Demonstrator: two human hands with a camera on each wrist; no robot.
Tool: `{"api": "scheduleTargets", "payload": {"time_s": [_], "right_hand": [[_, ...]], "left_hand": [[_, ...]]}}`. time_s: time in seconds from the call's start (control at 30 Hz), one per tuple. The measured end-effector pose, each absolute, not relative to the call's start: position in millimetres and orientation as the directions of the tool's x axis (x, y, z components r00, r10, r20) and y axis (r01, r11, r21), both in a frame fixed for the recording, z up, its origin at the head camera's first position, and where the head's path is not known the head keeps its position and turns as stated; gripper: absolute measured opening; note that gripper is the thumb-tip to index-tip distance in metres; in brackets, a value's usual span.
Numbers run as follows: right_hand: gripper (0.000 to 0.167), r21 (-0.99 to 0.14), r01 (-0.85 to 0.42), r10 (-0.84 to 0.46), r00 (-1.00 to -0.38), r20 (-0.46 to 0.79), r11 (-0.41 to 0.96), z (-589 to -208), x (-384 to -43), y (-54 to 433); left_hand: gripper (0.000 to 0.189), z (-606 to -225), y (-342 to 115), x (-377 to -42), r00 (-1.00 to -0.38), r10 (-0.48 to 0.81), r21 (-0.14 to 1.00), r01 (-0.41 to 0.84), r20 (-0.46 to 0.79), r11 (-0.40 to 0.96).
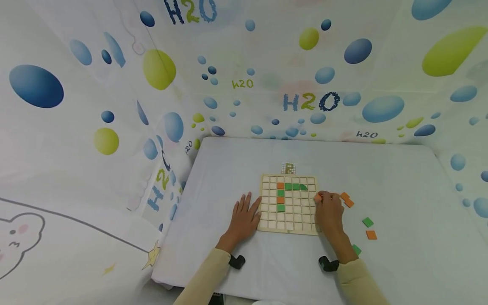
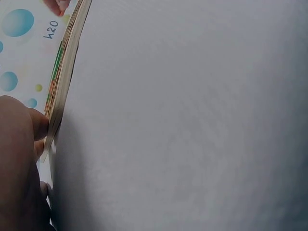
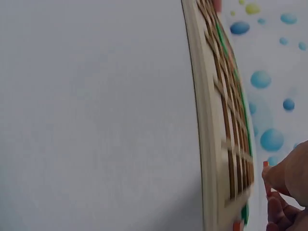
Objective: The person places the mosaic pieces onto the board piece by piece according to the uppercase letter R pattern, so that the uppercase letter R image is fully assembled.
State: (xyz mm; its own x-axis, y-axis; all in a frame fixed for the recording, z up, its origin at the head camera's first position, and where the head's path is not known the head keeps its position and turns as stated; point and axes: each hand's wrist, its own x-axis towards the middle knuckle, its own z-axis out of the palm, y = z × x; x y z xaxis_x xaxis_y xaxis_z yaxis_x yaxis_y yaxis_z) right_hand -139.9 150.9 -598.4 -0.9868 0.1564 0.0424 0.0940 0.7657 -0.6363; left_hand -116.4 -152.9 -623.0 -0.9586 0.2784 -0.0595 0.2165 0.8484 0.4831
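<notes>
A wooden grid board (image 1: 270, 214) lies on the table, with square cells. Orange and green tiles (image 1: 288, 186) form a row near its top and a column going down from the row's left end; the row's right end is a green piece with a rounded corner. My left hand (image 1: 244, 218) rests at the board's left edge, fingers extended, its fingertips touching the rim. Between thumb and fingers my right hand (image 1: 330, 212) pinches an orange tile (image 3: 266, 179) at the board's right edge. The left wrist view shows the left fingers (image 2: 41, 124) against the board's side.
A small printed pattern card (image 1: 289, 168) lies just beyond the board. Loose on the right are orange tiles (image 1: 347, 199), a green tile (image 1: 367, 222), another orange tile (image 1: 371, 235) and a green tile (image 1: 356, 249) by the right wrist. A white cloth covers the table (image 1: 228, 156).
</notes>
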Motion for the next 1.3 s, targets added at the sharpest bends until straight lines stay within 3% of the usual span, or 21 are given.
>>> {"api": "scheduleTargets", "payload": {"time_s": [0.13,0.43,0.67,1.3], "right_hand": [[0.033,-0.640,-0.009,0.021,-0.999,0.040,0.768,-599.7,-129.4,122.0],[0.014,-0.615,-0.202,-0.175,-0.979,0.105,0.762,-613.7,-107.2,74.3],[0.010,-0.549,-0.285,-0.215,-0.958,0.189,0.786,-614.1,-103.8,68.4],[0.008,-0.477,-0.375,-0.307,-0.927,0.217,0.795,-608.5,-105.0,76.4]], "left_hand": [[0.057,-625.3,-153.4,-116.4,-0.959,0.276,0.487,0.213,-0.059,0.847],[0.057,-634.0,-156.2,-120.6,-0.961,0.273,0.469,0.224,-0.039,0.854],[0.056,-637.4,-156.5,-121.2,-0.960,0.279,0.458,0.236,-0.028,0.857],[0.057,-632.1,-154.3,-120.2,-0.961,0.276,0.482,0.227,-0.031,0.846]]}}
